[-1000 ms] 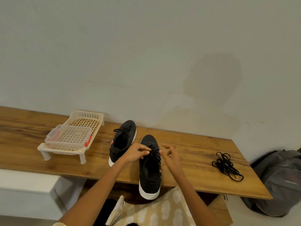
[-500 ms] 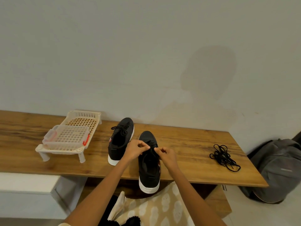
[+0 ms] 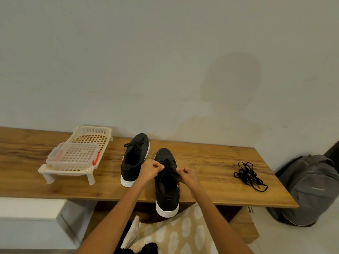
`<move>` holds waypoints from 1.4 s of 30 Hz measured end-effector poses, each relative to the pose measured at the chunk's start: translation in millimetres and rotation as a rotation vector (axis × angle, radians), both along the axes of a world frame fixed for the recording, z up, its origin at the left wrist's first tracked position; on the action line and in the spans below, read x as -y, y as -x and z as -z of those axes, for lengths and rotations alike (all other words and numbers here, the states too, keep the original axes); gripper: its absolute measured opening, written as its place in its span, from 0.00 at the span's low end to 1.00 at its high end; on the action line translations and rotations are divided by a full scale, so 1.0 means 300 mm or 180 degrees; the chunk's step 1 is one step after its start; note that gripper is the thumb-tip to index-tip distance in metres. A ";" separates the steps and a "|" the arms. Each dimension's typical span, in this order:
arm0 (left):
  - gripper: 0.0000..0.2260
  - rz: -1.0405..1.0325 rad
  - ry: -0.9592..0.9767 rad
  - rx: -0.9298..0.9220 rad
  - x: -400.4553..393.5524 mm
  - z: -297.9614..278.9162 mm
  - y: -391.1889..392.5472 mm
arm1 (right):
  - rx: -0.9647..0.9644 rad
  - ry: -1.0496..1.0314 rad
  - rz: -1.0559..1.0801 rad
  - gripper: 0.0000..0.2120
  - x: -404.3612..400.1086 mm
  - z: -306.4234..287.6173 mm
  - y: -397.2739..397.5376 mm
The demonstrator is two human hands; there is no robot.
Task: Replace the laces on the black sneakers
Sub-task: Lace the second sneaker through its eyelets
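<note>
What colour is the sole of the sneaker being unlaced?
White, under a black upper; the near sneaker shows it best at its heel in the head view.

Two sneakers (image 3: pixel 166 182) are sitting mid-counter (image 3: pixel 211 162) before me, rack (image 3: pixel 77 154) lying left, laces (image 3: pixel 249 176) lying right.

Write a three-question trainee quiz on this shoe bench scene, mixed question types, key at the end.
1. True or false: both hands pinch the lace of the nearer sneaker.
2. Where does the loose lace bundle lie? A) in the basket B) on the bench, right of the sneakers C) on the floor
3. Fill in: the farther sneaker is still ____.

Key: 1 true: left hand and right hand pinch it. 2 B. 3 laced.
</note>
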State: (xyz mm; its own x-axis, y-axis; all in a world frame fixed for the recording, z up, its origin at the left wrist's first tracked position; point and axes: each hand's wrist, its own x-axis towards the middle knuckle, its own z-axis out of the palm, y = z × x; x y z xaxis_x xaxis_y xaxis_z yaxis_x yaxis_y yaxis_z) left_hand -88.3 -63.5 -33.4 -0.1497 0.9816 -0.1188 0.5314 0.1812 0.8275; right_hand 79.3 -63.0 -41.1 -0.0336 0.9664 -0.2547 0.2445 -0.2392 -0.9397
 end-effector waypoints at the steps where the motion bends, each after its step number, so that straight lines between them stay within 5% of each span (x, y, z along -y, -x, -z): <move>1: 0.10 0.0050 -0.0007 0.0026 0.001 -0.004 -0.002 | 0.0029 -0.0067 -0.0106 0.11 0.004 -0.002 -0.004; 11: 0.06 -0.0354 -0.0028 -0.0407 0.004 0.008 -0.046 | 0.0400 -0.0166 0.0200 0.13 -0.007 0.013 0.043; 36: 0.07 -0.0548 -0.0001 0.0207 0.028 0.056 -0.024 | -0.0142 0.0045 0.0449 0.13 0.034 0.009 0.008; 42: 0.12 -0.0715 -0.0212 0.0088 0.124 0.065 -0.059 | 0.1330 0.0262 -0.0370 0.21 0.132 0.011 0.006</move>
State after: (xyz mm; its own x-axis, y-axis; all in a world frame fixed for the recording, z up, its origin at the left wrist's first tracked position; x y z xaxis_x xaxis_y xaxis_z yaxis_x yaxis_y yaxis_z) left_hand -70.7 -100.7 -53.0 -0.3628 0.9298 -0.0619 0.4611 0.2369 0.8552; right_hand 77.6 -102.5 -44.6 -0.0187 0.9382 -0.3456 0.6292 -0.2576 -0.7333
